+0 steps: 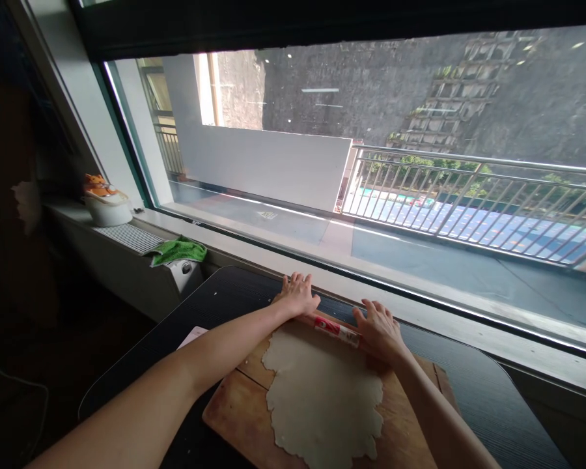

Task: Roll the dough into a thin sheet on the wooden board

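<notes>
A thin, wide sheet of pale dough with a ragged edge lies on a wooden board. Across its far edge rests a wooden rolling pin with a red and white label. My left hand lies over the pin's left part, fingers stretched forward and apart. Over the right part is my right hand, palm down, its fingers spread. Neither hand is wrapped round the pin as far as I can see. Both palms hide the pin's ends.
The board stands on a black table, close to the window sill. A pink-white flat object shows beside my left forearm. On a low white unit at left are a green cloth and a white pot with something orange on top.
</notes>
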The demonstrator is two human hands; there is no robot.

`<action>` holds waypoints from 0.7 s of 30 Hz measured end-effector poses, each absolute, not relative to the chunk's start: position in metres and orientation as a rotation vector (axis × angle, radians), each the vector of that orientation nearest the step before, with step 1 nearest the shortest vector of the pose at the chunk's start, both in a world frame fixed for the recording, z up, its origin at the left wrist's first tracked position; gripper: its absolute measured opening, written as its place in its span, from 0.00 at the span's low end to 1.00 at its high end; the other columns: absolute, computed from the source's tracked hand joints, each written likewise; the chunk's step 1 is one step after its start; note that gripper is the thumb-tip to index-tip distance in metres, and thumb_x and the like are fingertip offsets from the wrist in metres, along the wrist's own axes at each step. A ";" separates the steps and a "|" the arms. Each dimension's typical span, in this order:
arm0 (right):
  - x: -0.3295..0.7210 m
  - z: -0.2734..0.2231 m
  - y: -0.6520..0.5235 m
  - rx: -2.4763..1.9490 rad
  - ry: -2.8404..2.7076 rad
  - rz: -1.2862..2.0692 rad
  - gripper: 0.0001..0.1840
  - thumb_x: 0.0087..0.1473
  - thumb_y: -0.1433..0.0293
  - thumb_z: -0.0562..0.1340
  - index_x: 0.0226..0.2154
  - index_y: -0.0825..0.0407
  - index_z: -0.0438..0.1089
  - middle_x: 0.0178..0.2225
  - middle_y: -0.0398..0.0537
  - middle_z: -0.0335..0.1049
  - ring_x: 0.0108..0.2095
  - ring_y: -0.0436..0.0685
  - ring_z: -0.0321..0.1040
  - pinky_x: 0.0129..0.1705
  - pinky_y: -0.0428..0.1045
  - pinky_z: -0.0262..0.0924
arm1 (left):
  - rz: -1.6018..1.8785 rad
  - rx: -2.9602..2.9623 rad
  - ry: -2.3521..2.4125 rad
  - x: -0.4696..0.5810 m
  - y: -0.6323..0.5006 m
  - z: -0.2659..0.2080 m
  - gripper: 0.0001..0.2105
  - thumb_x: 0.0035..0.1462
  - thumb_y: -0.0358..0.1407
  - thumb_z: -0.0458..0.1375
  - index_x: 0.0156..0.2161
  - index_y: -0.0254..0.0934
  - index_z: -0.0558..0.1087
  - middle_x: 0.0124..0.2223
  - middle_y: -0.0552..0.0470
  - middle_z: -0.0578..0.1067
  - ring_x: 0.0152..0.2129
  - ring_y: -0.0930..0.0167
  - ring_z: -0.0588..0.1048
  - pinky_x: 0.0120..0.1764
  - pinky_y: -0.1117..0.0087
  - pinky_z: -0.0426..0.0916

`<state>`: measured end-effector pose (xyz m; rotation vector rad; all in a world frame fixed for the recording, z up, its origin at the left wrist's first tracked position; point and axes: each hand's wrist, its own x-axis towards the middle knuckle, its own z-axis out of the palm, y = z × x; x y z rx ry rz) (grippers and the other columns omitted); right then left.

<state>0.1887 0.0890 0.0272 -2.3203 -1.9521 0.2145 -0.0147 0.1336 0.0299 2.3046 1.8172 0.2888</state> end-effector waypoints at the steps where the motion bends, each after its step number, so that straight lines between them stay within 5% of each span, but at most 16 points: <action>1: 0.188 0.028 0.088 -2.334 -1.941 0.227 0.31 0.66 0.57 0.46 0.65 0.52 0.60 0.66 0.59 0.59 0.65 0.67 0.55 0.61 0.63 0.54 | 0.283 2.306 1.812 -0.015 0.132 0.030 0.29 0.60 0.43 0.51 0.64 0.33 0.62 0.65 0.38 0.67 0.64 0.56 0.59 0.64 0.48 0.53; 9: 0.181 0.016 0.036 -2.135 -2.181 -0.094 0.27 0.66 0.59 0.47 0.61 0.48 0.67 0.65 0.54 0.62 0.68 0.64 0.50 0.66 0.63 0.46 | 0.447 2.430 1.727 -0.029 0.093 0.008 0.24 0.62 0.44 0.49 0.60 0.40 0.69 0.65 0.44 0.67 0.65 0.56 0.59 0.66 0.46 0.50; 21: 0.183 0.025 0.057 -2.260 -2.027 0.158 0.29 0.66 0.58 0.45 0.63 0.49 0.64 0.64 0.55 0.62 0.65 0.65 0.55 0.61 0.61 0.54 | 0.357 2.376 1.780 -0.022 0.107 0.020 0.26 0.62 0.44 0.49 0.62 0.37 0.66 0.64 0.41 0.68 0.65 0.56 0.59 0.64 0.45 0.51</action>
